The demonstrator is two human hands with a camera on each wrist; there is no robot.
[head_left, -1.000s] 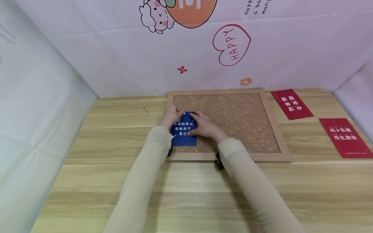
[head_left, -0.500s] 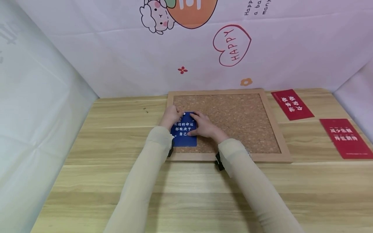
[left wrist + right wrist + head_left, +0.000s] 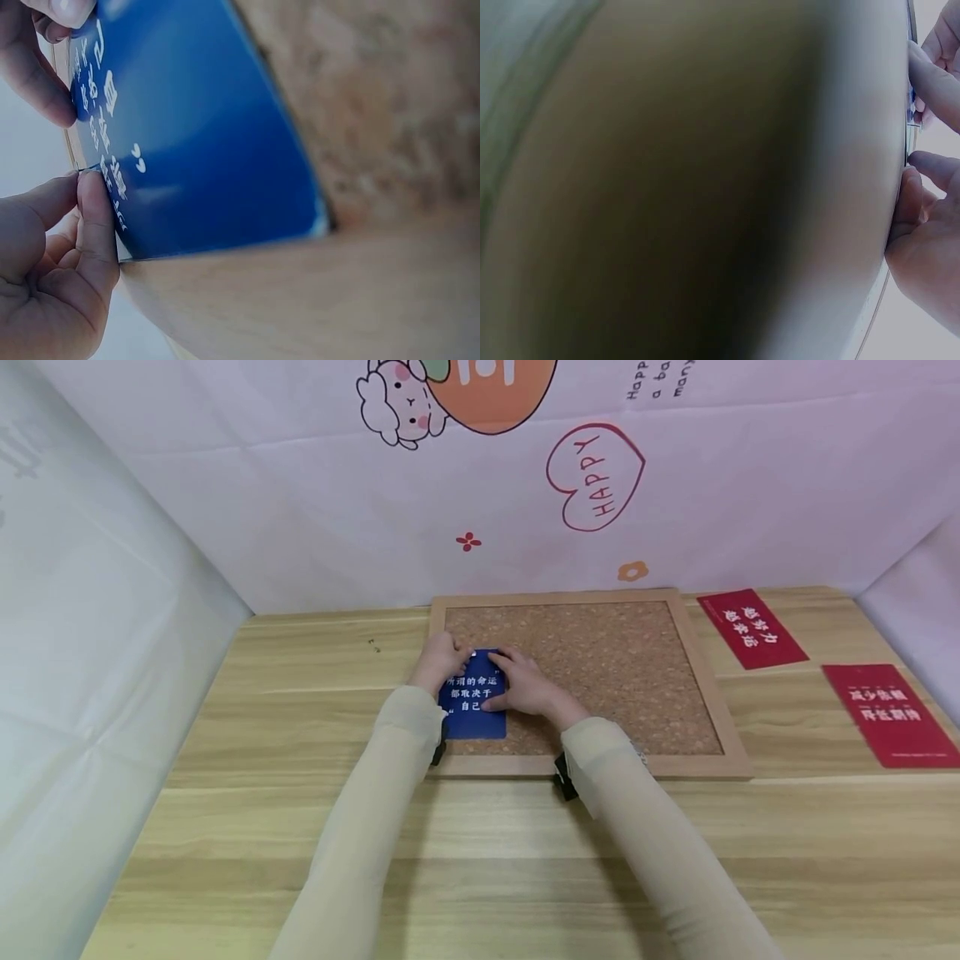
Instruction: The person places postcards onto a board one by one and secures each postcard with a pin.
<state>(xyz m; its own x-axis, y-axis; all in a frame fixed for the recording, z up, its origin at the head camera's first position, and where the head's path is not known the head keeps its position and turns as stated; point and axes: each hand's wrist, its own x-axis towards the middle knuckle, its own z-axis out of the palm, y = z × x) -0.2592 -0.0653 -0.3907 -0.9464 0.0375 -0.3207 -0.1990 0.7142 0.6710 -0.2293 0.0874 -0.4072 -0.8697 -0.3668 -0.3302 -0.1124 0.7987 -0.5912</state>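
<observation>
A blue card (image 3: 477,722) with white lettering lies on the left part of the framed cork board (image 3: 600,677). At its upper left my left hand (image 3: 441,660) is bent in, thumb and forefinger pinching at the card's edge. Beside these fingertips a small white speck (image 3: 473,653) shows in the head view. In the left wrist view the same hand (image 3: 60,262) meets the card (image 3: 202,142) near the wooden frame. My right hand (image 3: 525,682) rests on the card's right side, thumb and fingers spread. The right wrist view shows both hands only at its right edge.
Two red cards with white lettering lie on the wooden table (image 3: 300,735) right of the board: one (image 3: 752,628) by its upper right corner, the other (image 3: 890,715) farther right. A white printed cloth (image 3: 337,510) stands close behind the board.
</observation>
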